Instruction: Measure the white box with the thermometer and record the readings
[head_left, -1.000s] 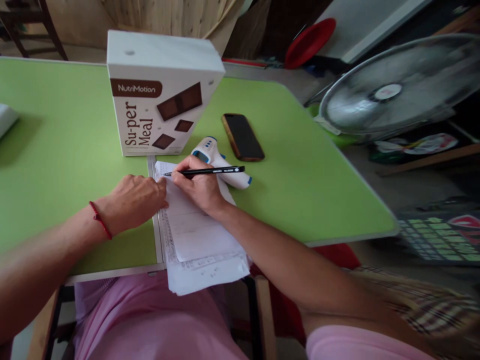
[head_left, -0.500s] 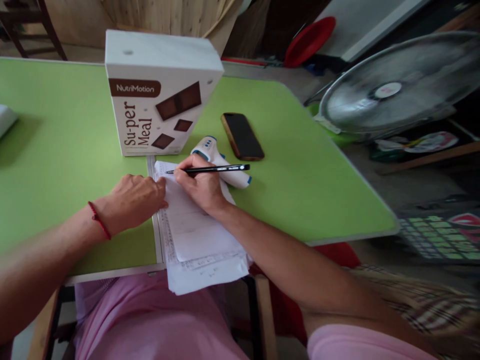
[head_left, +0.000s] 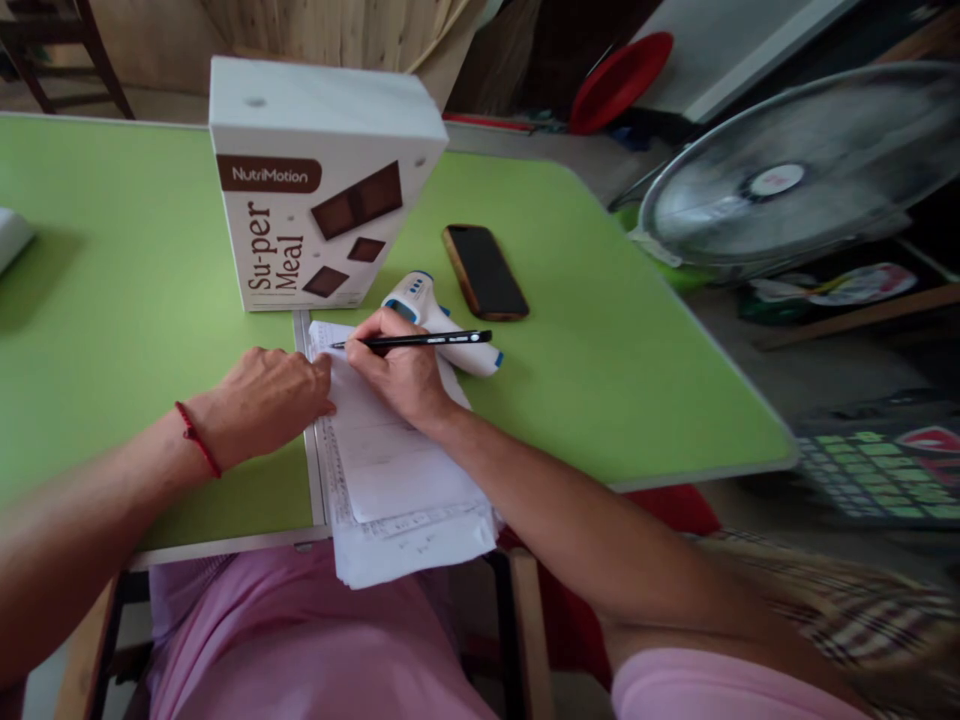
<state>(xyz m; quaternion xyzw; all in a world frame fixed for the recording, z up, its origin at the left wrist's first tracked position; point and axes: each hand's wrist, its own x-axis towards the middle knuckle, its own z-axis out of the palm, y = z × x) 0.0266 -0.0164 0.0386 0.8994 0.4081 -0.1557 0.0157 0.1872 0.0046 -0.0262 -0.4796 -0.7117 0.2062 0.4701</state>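
My right hand is closed around a black pen, its tip touching the top left of the upper sheet. Beneath that hand lies a stack of white paper, with handwriting along the edges of the lower sheets. The front of the stack sticks out past the table edge. My left hand, with a red cord on the wrist, rests knuckles up with curled fingers against the paper's left edge. Just behind my right hand lies a white and blue handheld thermometer, partly covered by the hand.
A white NutriMotion box stands upright behind the paper. A phone in a brown case lies to its right on the green table. Beyond the table's right side are a large fan and a red basin.
The pen's rear end has shifted slightly to the left and turned a little in my right hand. My left hand, the paper and the other things stay in place.
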